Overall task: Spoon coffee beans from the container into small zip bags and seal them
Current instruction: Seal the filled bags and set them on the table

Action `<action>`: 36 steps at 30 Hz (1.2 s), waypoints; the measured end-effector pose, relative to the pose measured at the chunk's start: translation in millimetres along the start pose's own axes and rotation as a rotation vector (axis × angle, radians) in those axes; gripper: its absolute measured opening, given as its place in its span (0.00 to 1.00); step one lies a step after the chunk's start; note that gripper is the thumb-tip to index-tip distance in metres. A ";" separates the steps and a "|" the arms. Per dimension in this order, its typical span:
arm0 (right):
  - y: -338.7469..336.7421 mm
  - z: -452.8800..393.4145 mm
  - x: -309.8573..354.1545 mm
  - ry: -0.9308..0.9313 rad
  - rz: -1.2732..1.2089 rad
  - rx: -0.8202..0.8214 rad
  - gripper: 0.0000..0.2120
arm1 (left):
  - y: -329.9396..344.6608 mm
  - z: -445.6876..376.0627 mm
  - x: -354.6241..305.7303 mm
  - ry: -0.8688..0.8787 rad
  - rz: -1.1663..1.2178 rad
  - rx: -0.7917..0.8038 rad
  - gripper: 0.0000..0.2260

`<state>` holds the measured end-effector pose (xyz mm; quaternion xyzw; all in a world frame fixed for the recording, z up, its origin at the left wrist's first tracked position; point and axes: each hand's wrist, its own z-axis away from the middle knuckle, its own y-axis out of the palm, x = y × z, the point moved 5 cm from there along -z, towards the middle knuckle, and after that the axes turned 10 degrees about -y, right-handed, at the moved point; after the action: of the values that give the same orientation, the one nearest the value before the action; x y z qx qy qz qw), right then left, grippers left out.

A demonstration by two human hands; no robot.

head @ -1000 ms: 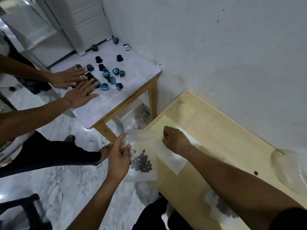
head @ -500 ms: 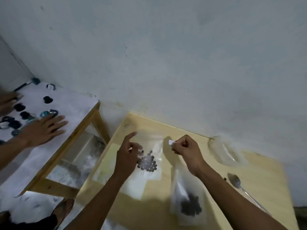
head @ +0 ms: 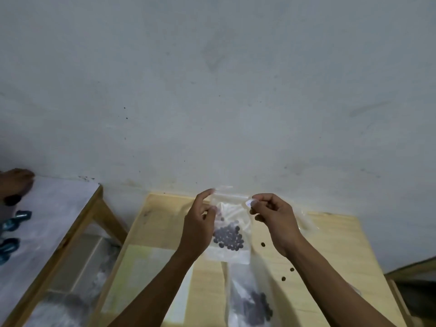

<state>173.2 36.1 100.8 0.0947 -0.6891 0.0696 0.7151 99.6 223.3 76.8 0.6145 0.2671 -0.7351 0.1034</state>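
Observation:
I hold a small clear zip bag [head: 232,215] upright above the light wooden table [head: 335,244]; dark coffee beans [head: 228,237] sit in its lower part. My left hand [head: 199,228] pinches the bag's top left corner. My right hand [head: 273,217] pinches the top right corner at the zip strip. A second clear bag with beans [head: 253,300] lies flat on the table below the held one. Three loose beans [head: 263,244] lie on the table near my right forearm. No spoon or container shows.
Flat empty bags or sheets [head: 151,274] lie on the table's left part, crumpled plastic [head: 306,220] behind my right hand. A white-topped side table [head: 54,215] at left carries dark capsules [head: 14,220] and another person's hand [head: 14,185]. A wall rises close behind.
I have lifted the bean bag off the table and hold it upright by both top corners. The view has swung to the right, so the side table has slid to the left edge.

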 end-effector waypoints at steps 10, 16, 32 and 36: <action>9.4 -0.8 16.5 -0.200 0.273 0.076 0.11 | 0.8 -1.7 -9.2 -0.003 0.026 0.021 0.17; 19.6 -3.6 31.8 -0.380 0.603 0.207 0.07 | 12.1 -0.8 -13.7 -0.073 0.116 0.078 0.17; 21.3 -8.0 30.9 -0.470 0.914 0.221 0.09 | 24.8 9.5 -21.5 -0.058 0.156 0.181 0.18; 23.0 -5.2 30.1 -0.509 0.906 0.210 0.09 | 24.1 10.0 -21.6 -0.063 0.174 0.180 0.18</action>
<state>174.2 58.7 131.7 -0.1277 -0.8021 0.4150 0.4100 107.6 194.2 92.1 0.6187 0.1422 -0.7633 0.1197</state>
